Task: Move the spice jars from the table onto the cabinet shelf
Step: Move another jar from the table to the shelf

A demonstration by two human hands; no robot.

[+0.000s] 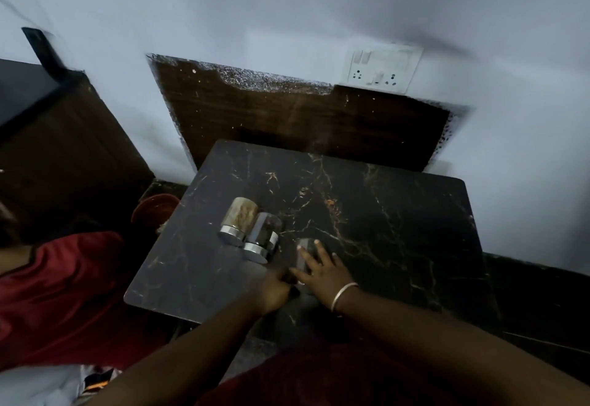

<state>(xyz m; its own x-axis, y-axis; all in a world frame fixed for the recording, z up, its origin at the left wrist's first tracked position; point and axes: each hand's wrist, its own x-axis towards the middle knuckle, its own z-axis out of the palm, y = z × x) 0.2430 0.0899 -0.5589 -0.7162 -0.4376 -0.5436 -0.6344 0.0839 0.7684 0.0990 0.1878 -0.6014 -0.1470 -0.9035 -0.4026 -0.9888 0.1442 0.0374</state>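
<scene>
Resting on a dark jar (304, 250) lying on the table (399, 214), right hand (324, 270) has fingers spread over it. Left hand (275, 290) curls at its near end; cannot tell if gripping. Pale jar (240, 219) and third jar (263, 236) lie touching, just left.

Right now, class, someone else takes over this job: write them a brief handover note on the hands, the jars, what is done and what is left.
Left hand: curled at the near end of the third jar; its grip is hidden.
Right hand: fingers laid straight over that jar.
Jars: all three on the table; pale jar and dark jar side by side at left, untouched.
Done: nothing shelved yet.
Left: carry all three to the cabinet at left; its shelf is out of view.
</scene>
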